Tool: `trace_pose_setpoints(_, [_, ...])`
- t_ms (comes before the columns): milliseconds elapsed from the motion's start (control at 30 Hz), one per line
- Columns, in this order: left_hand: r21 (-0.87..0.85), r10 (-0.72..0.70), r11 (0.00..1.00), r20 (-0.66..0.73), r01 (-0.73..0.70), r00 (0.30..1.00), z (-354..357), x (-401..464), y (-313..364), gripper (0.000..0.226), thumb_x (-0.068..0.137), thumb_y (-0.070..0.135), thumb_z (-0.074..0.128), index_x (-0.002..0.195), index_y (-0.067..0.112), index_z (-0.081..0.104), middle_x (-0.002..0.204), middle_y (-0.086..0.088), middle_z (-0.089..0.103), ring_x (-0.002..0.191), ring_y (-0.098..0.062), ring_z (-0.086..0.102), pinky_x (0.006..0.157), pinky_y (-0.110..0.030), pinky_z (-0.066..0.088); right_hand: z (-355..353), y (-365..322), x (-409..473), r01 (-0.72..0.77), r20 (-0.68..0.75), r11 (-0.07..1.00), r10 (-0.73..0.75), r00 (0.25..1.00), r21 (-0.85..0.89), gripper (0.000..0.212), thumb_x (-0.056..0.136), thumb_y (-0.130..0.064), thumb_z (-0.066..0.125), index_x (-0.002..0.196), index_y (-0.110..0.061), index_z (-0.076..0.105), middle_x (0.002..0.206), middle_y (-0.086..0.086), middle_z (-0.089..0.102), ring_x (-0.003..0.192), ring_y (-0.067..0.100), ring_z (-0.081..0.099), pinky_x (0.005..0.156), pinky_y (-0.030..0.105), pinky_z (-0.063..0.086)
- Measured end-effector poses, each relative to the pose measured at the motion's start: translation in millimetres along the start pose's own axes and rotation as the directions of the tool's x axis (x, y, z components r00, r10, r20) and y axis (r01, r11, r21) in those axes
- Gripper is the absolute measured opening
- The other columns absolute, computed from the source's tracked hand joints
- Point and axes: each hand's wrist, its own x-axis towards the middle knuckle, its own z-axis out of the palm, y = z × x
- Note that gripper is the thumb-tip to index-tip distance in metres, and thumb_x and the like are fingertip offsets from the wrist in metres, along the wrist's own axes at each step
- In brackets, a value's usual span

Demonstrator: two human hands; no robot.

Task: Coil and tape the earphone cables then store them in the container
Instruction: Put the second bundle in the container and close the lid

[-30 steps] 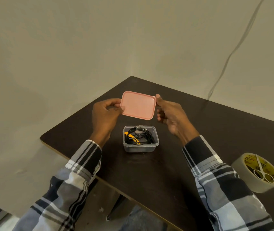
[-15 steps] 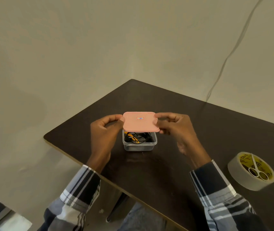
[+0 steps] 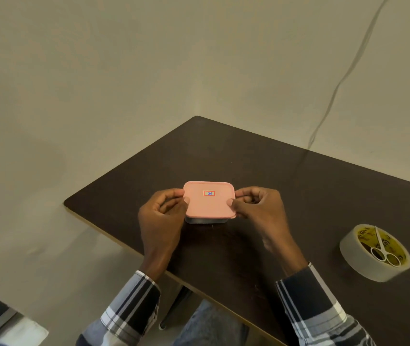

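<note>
Lid [image 3: 209,199] on container [image 3: 205,220], contents hidden; both hands [image 3: 160,221] [image 3: 261,211] pinch lid edges.

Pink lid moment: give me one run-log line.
pink lid on container | left hand, right hand pinch lid edges | tape roll aside

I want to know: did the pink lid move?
Yes. The lid came down onto the container, held by both hands.

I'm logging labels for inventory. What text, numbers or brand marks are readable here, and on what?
"21", apparently: blue handwriting in a red-edged sticker on the pink lid; it may be upside down.
Dark print on the yellow core of the tape roll: too small and blurred to read.
Nothing else legible.
</note>
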Motion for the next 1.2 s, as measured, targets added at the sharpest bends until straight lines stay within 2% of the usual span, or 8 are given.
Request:
trace_pose_setpoints(133, [0.017, 0.033, 0.999, 0.01, -0.033, 0.999, 1.8, 3.0, 0.1, 0.021, 0.088, 0.005, 0.069, 0.104, 0.019, 0.066, 0.103, 0.013, 0.067, 0.099, -0.001, 0.067, 0.081, -0.016, 0.056, 0.0, -0.3, 6.6, -0.027, 0.037, 0.999, 0.026, 0.999, 0.038, 0.017, 0.078, -0.008, 0.083, 0.091, -0.01, 0.074, 0.08, 0.008, 0.076, 0.077, 0.021, 0.074, 0.07, 0.032, 0.062])
trace_pose_setpoints(400, [0.12, 0.12, 0.985, 0.013, -0.12, 0.993, 2.2, 9.9, -6.1, 0.018, 0.088, 0.004, 0.069, 0.105, 0.01, 0.068, 0.101, 0.008, 0.065, 0.092, 0.006, 0.064, 0.078, -0.009, 0.051, 3.9, -0.3, 17.9, -0.026, 0.091, 1.0, 0.027, 0.995, -0.013, 0.013, 0.085, -0.014, 0.077, 0.096, -0.012, 0.071, 0.082, 0.006, 0.075, 0.07, 0.013, 0.07, 0.063, 0.024, 0.056])
trace_pose_setpoints(567, [0.135, 0.059, 0.989, 0.041, -0.064, 0.997, 3.0, 16.6, -9.0, 0.016, 0.089, 0.01, 0.068, 0.102, 0.019, 0.066, 0.098, 0.012, 0.064, 0.09, 0.013, 0.061, 0.073, -0.008, 0.052, 5.7, 3.9, 19.7, -0.042, 0.11, 0.999, 0.041, 0.993, 0.01, 0.017, 0.087, -0.014, 0.077, 0.101, -0.013, 0.069, 0.075, 0.004, 0.071, 0.061, 0.013, 0.067, 0.061, 0.029, 0.059])
trace_pose_setpoints(700, [0.122, -0.071, 0.99, 0.046, 0.065, 0.996, 3.8, 24.0, -13.1, 0.018, 0.088, 0.012, 0.068, 0.105, 0.019, 0.069, 0.102, 0.007, 0.069, 0.089, 0.001, 0.067, 0.067, -0.014, 0.056, 5.9, 5.0, 19.0, -0.068, 0.141, 0.998, 0.067, 0.988, 0.006, 0.019, 0.088, -0.013, 0.074, 0.106, -0.015, 0.069, 0.083, 0.005, 0.072, 0.061, 0.01, 0.067, 0.058, 0.024, 0.058])
trace_pose_setpoints(833, [0.142, -0.142, 0.981, 0.094, 0.128, 0.985, 5.8, 31.9, -14.1, 0.026, 0.089, 0.01, 0.066, 0.114, 0.017, 0.069, 0.114, 0.0, 0.068, 0.097, -0.008, 0.065, 0.073, -0.024, 0.059, 4.2, 0.2, 22.6, -0.115, 0.225, 0.99, 0.094, 0.97, 0.082, 0.025, 0.089, -0.006, 0.072, 0.111, -0.019, 0.069, 0.083, 0.002, 0.07, 0.058, 0.003, 0.066, 0.052, 0.02, 0.055])
trace_pose_setpoints(967, [0.191, -0.136, 0.975, 0.119, 0.111, 0.984, 6.7, 37.2, -16.2, 0.026, 0.091, 0.016, 0.066, 0.117, 0.016, 0.069, 0.119, -0.001, 0.065, 0.098, -0.008, 0.062, 0.069, -0.018, 0.054, 10.8, -0.1, 28.6, -0.106, 0.149, 0.992, 0.095, 0.984, 0.069, 0.013, 0.096, -0.017, 0.065, 0.093, -0.025, 0.073, 0.083, -0.004, 0.074, 0.066, 0.009, 0.067, 0.052, 0.021, 0.054])
trace_pose_setpoints(1100, [0.184, -0.108, 0.979, 0.112, 0.086, 0.988, 8.3, 36.3, -16.7, 0.028, 0.092, 0.022, 0.068, 0.118, 0.014, 0.069, 0.116, -0.003, 0.067, 0.1, -0.014, 0.065, 0.066, -0.016, 0.054, 19.9, -0.4, 35.3, -0.17, 0.056, 0.974, 0.163, 0.985, 0.149, 0.014, 0.092, -0.019, 0.07, 0.079, -0.017, 0.075, 0.065, -0.009, 0.073, 0.057, 0.005, 0.069, 0.049, 0.018, 0.053])
trace_pose_setpoints(1200, [0.21, -0.079, 0.976, 0.094, 0.058, 0.992, 10.3, 36.3, -17.1, 0.024, 0.092, 0.018, 0.067, 0.115, 0.011, 0.069, 0.114, -0.005, 0.068, 0.094, -0.009, 0.064, 0.063, -0.014, 0.052, 21.9, 0.5, 37.8, -0.217, 0.057, 0.964, 0.211, 0.976, 0.151, 0.014, 0.09, -0.019, 0.073, 0.078, -0.013, 0.075, 0.065, -0.006, 0.075, 0.056, 0.003, 0.07, 0.046, 0.016, 0.05])
